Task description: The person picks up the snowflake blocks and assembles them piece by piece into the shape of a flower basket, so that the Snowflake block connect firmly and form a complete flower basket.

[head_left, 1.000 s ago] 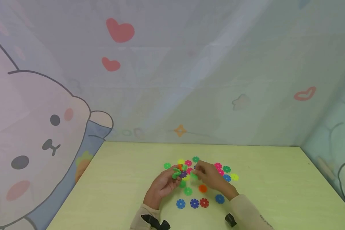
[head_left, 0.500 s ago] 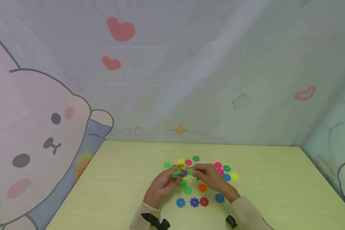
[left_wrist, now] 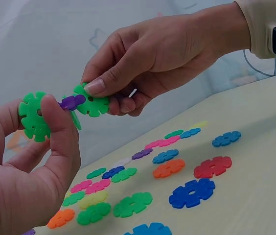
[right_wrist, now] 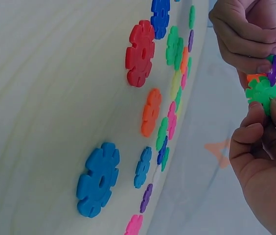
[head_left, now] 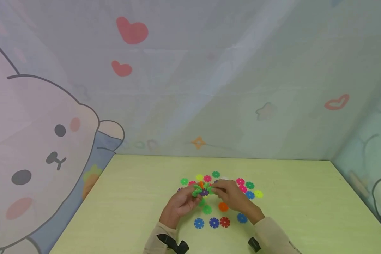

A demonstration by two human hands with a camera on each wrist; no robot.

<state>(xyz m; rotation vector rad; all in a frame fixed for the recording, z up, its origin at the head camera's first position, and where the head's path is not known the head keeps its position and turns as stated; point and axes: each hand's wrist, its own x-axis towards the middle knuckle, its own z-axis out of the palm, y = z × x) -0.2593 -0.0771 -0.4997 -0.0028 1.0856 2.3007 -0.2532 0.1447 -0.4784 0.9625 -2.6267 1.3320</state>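
Observation:
Several slotted snowflake discs are joined into a cluster in mid-air. My left hand [head_left: 179, 205] pinches it by a green disc [left_wrist: 30, 117], seen at left in the left wrist view. A purple disc [left_wrist: 72, 102] stands edge-on in the middle. On its other side my right hand [head_left: 234, 195] pinches another green disc [right_wrist: 264, 93] between thumb and fingers; that disc touches the purple one. An orange disc [head_left: 201, 185] also belongs to the cluster, partly hidden in every view. Whether the right-hand disc is fully slotted in, I cannot tell.
Loose discs lie flat on the pale table [head_left: 114, 211] beneath and around the hands. Nearest are a light blue [head_left: 199, 223], a dark blue [head_left: 214, 223] and a red disc [head_left: 224, 222]. A printed cloth [head_left: 190, 88] hangs behind the table.
My right hand has moved left with the green disc, bringing it from apart against the purple disc. My left hand has stayed nearly in place, holding the cluster.

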